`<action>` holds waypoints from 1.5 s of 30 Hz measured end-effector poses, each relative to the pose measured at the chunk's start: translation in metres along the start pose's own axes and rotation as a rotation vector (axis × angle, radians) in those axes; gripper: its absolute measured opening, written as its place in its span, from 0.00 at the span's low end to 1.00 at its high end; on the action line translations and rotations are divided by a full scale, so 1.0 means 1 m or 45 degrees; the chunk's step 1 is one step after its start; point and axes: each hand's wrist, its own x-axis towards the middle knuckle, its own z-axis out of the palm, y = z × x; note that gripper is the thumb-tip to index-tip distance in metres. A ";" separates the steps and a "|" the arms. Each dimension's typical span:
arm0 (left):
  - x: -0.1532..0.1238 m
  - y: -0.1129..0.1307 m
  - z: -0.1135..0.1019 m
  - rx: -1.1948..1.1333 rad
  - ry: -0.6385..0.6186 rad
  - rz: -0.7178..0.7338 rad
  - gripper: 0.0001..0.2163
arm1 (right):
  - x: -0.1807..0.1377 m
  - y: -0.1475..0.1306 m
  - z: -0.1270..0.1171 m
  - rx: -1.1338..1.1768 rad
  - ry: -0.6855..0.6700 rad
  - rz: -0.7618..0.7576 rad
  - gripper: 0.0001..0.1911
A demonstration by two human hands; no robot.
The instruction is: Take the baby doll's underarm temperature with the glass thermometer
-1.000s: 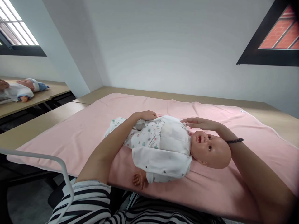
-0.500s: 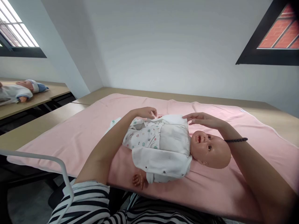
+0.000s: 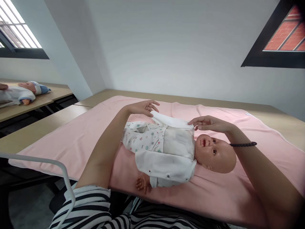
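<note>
1. Head view, nearest at 6 o'clock: a striped sleeve point(image 3: 83, 206) and a white metal bar point(image 3: 47, 163) at 7 o'clock.
2. On the near edge of the pink blanket point(image 3: 78, 140) lies the doll point(image 3: 176, 152), on its back with its bare head at 3 o'clock and its legs toward 9 o'clock. Its near hand point(image 3: 142, 183) sticks out of a white sleeve at 6 o'clock.
3. The doll wears a white garment point(image 3: 166, 159) with small coloured prints; the far flap point(image 3: 170, 121) of it is lifted off the chest.
4. The left hand point(image 3: 143, 108), at 11 o'clock of the doll's chest, pinches the loose end of the flap between thumb and fingertips, the other fingers loosely stretched out.
5. The right hand point(image 3: 209, 124), at 1 o'clock just above the doll's face, grips the flap's other end at the collar, fingers curled together. A dark band point(image 3: 243, 144) sits on that wrist.
6. The blanket covers a wooden table point(image 3: 35, 127) that runs to the wall at 12 o'clock.
7. Far off at 9 o'clock, on another table point(image 3: 35, 101), lies a second doll point(image 3: 21, 92) in white with a blue cap; a hand touches it at the picture's edge.
8. Dark-framed windows sit at 10 and 2 o'clock.
</note>
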 end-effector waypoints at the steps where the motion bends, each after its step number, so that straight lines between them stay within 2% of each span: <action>1: -0.001 0.001 -0.001 0.007 -0.035 -0.013 0.35 | 0.000 -0.001 0.000 -0.017 -0.011 0.006 0.23; 12: -0.013 0.016 -0.008 0.092 -0.209 0.053 0.23 | -0.006 -0.014 -0.006 -0.138 -0.162 -0.045 0.21; 18: -0.013 0.027 -0.003 0.166 -0.505 -0.024 0.14 | -0.004 -0.028 0.001 -0.242 -0.311 0.003 0.21; 26: -0.007 0.035 0.007 0.388 -0.796 -0.123 0.14 | -0.005 -0.041 0.013 -0.275 -0.431 0.072 0.21; 28: -0.008 0.038 0.009 0.412 -0.800 -0.154 0.13 | -0.006 -0.046 0.016 -0.286 -0.440 0.083 0.20; 33: -0.016 0.056 0.017 0.537 -0.654 -0.271 0.10 | -0.010 -0.064 0.024 -0.437 -0.382 0.108 0.19; 35: -0.024 0.071 0.028 0.618 -0.613 -0.299 0.09 | -0.013 -0.078 0.032 -0.523 -0.279 0.072 0.17; 37: -0.036 0.090 0.047 0.696 -0.541 -0.292 0.09 | -0.017 -0.098 0.048 -0.604 -0.184 0.022 0.13; 39: -0.050 0.107 0.076 0.841 -0.490 -0.222 0.09 | -0.023 -0.117 0.072 -0.707 -0.160 0.018 0.09; 41: -0.063 0.118 0.110 1.124 -0.501 -0.084 0.12 | -0.028 -0.130 0.104 -0.896 -0.186 -0.045 0.09; 42: -0.069 0.121 0.127 1.260 -0.521 -0.016 0.13 | -0.030 -0.131 0.122 -1.019 -0.171 -0.068 0.09; 43: -0.073 0.123 0.144 1.311 -0.454 0.029 0.12 | -0.031 -0.129 0.140 -1.129 -0.136 -0.052 0.11; 45: -0.079 0.121 0.170 1.337 -0.481 0.051 0.08 | -0.030 -0.115 0.173 -1.354 -0.074 -0.048 0.13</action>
